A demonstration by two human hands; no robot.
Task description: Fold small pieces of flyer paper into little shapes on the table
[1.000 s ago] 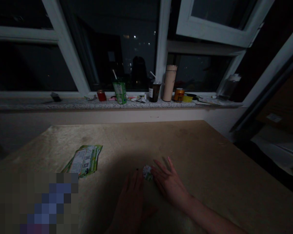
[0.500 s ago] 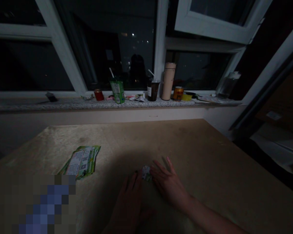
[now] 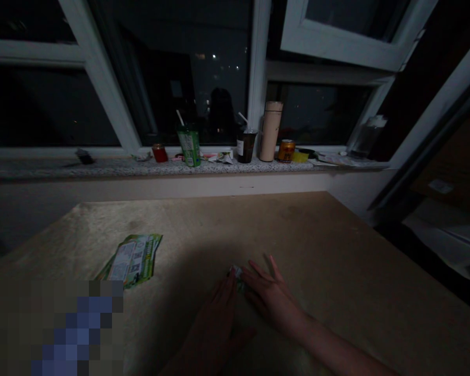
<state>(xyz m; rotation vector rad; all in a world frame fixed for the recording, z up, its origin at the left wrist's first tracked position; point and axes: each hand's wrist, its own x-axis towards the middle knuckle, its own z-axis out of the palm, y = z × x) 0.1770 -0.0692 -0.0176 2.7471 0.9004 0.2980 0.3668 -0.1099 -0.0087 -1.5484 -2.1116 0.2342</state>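
A small green and white printed piece [image 3: 239, 285], perhaps a sticker or bit of packaging, lies on the tabletop [image 3: 329, 250]; my hands partly cover it and its kind is unclear. My left hand [image 3: 215, 318] lies flat in shadow, its fingertips on the piece's left side. From the right, my right hand [image 3: 270, 292] rests its fingertips on the other edge, fingers spread and the little finger lifted. Neither hand grips anything. Further left lies a flat green packet [image 3: 137, 260] with white printed panels.
Along the stone windowsill [image 3: 215, 168] stand a green cup [image 3: 190, 147], a red jar [image 3: 159, 153], a dark drink cup [image 3: 245, 146], a pink flask [image 3: 271, 131], an orange can [image 3: 286, 151] and a clear bottle [image 3: 370, 137]. A blurred-out patch hides the lower left.
My left hand has slid right and slightly up, its fingers now over the left part of the small printed piece. My right hand has barely moved.
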